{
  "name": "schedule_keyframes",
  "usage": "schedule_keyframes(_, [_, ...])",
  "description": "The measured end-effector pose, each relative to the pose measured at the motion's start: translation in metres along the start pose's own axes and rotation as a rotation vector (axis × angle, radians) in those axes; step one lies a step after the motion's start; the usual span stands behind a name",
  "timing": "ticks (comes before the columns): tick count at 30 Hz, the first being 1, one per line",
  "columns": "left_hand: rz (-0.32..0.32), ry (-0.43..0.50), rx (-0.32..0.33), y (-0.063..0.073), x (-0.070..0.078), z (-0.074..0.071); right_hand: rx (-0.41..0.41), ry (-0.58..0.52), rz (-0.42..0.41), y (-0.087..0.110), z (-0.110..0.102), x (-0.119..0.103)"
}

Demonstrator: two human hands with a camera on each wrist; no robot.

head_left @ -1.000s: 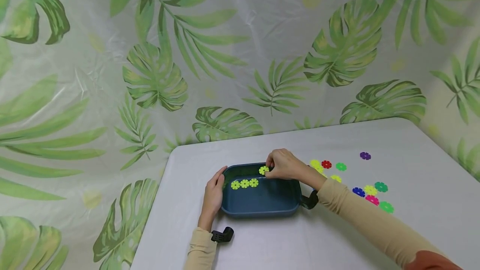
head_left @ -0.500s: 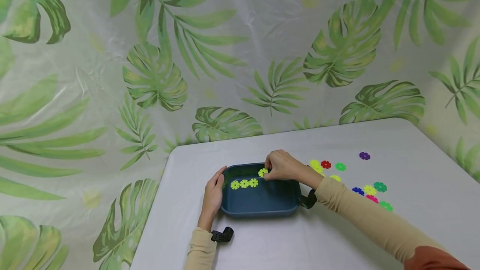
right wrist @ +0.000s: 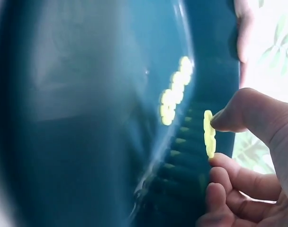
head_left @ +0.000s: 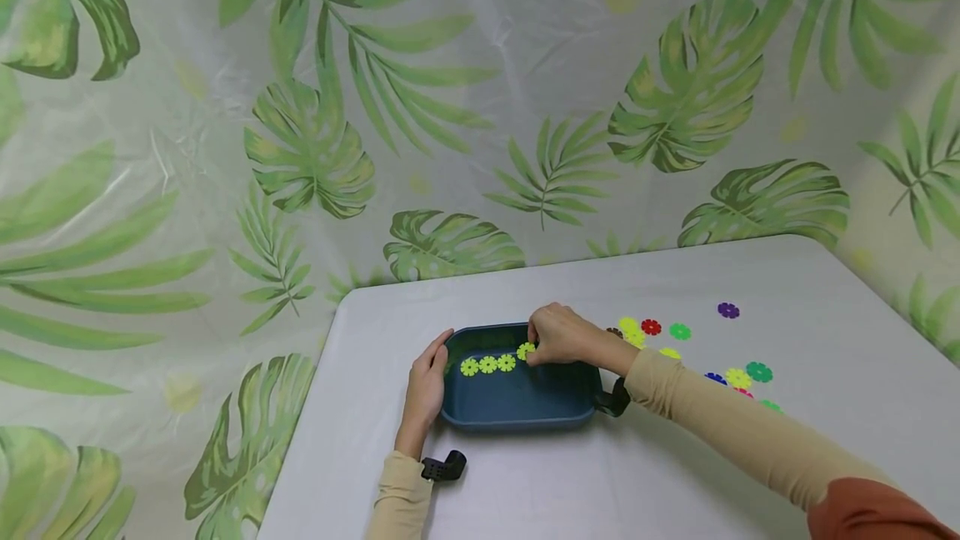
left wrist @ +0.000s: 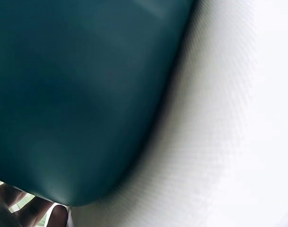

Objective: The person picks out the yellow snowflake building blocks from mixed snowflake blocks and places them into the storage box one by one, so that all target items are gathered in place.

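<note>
A dark blue rectangular tray [head_left: 517,402] stands on the white table. My left hand [head_left: 427,386] holds its left end, thumb at the rim and fingers along the outside; the left wrist view catches only some fingertips [left wrist: 58,215] beyond the tray wall. Over the tray's far side, my right hand [head_left: 561,335] pinches a yellow snowflake disc [right wrist: 209,135] between thumb and finger, its edge turned to the right wrist camera. Three more yellow snowflake discs [head_left: 488,364] lie in a row inside the tray, just left of the held one.
Right of the tray, several loose snowflake discs are scattered, among them a red one [head_left: 651,327], a purple one [head_left: 728,310] and a green one [head_left: 759,372]. My right forearm [head_left: 720,407] passes in front of some. A leaf-patterned curtain [head_left: 450,123] hangs behind the table.
My right hand has come slightly down and left with the yellow snowflake disc, closer to the row of three. The left hand keeps its place on the tray.
</note>
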State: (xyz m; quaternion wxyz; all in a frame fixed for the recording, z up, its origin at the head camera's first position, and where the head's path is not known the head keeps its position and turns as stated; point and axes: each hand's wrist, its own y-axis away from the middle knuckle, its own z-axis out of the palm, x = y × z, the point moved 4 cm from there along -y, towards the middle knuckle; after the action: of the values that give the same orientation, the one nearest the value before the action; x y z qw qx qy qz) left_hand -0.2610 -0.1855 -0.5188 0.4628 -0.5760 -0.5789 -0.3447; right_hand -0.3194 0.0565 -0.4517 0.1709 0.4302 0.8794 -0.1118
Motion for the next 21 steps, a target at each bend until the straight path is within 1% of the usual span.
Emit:
schedule_keyframes(7, [-0.004,0.000,0.003,0.000,-0.001,0.000,-0.026,0.038,0.049,0.002,0.009,-0.001])
schedule_keyframes(13, [0.002,0.004,-0.001,0.000,-0.001,0.000,-0.037,0.073,0.044,0.002,0.018,0.001])
schedule_keyframes(18, [0.013,-0.008,0.012,-0.002,-0.001,0.000,-0.045,0.074,0.050,0.000,0.023,0.006])
schedule_keyframes(21, [0.009,-0.013,0.014,-0.002,0.000,0.000,-0.057,0.064,0.046,0.000,0.027,0.009])
